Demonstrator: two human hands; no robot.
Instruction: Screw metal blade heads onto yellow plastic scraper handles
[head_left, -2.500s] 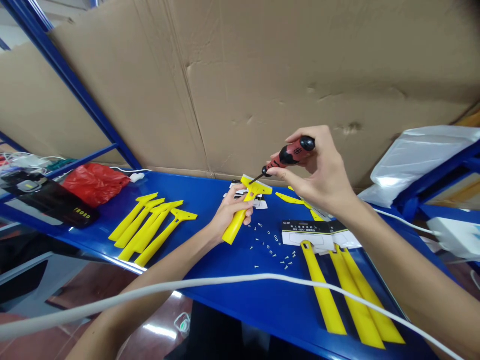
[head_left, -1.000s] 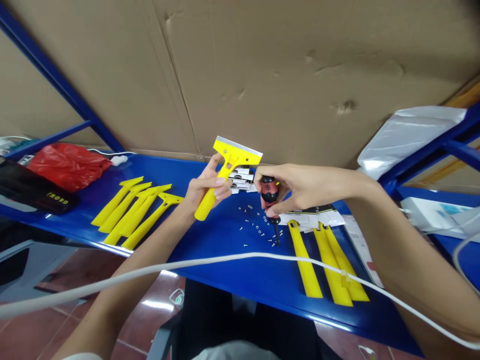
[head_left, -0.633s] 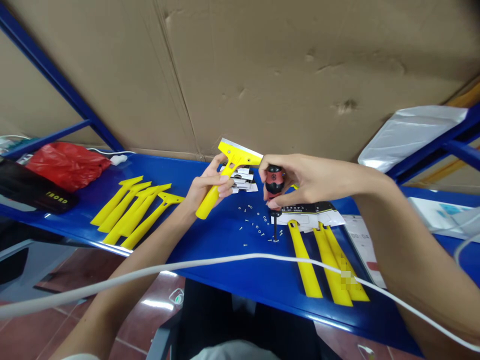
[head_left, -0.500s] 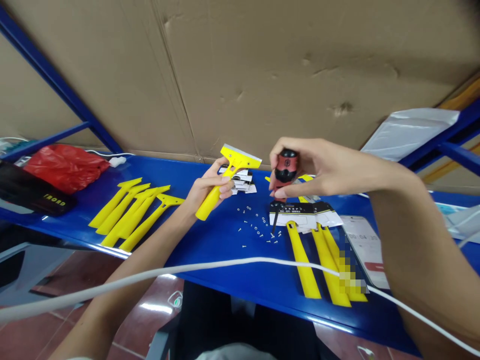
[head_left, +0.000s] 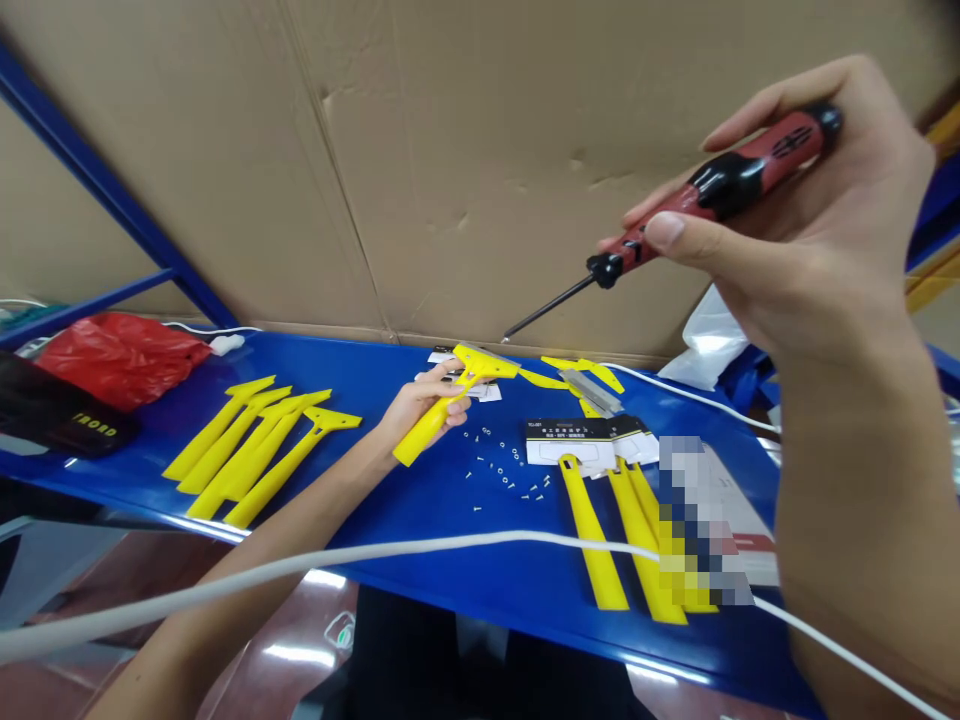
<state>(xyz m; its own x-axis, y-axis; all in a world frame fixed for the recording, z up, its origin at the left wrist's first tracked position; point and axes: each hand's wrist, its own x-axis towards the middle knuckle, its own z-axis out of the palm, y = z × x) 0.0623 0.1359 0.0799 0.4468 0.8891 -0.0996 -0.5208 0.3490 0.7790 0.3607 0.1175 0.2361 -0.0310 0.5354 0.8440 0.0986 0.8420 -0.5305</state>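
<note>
My left hand (head_left: 431,405) is closed around the handle of a yellow scraper (head_left: 420,432), its wide head tilted up and a grey blade edge along the top. Raised at the upper right, my right hand (head_left: 817,210) grips a red and black screwdriver (head_left: 720,190). The shaft slants down to the left, and a tiny bright piece, perhaps a screw, shows at its tip above the scraper head. Small screws and nuts (head_left: 510,470) lie scattered on the blue table (head_left: 420,540) below the scraper.
Several yellow scraper bodies (head_left: 255,440) lie at left beside a red plastic bag (head_left: 124,355) and a black case (head_left: 60,420). Printed cards (head_left: 570,440) with yellow handles (head_left: 592,540) are at right, near a phone (head_left: 739,500). A white cable (head_left: 337,560) crosses in front.
My right hand has lifted the screwdriver from above the scattered screws, up and to the right, tipping it toward the scraper. My left hand still holds the scraper, now slightly lower in view.
</note>
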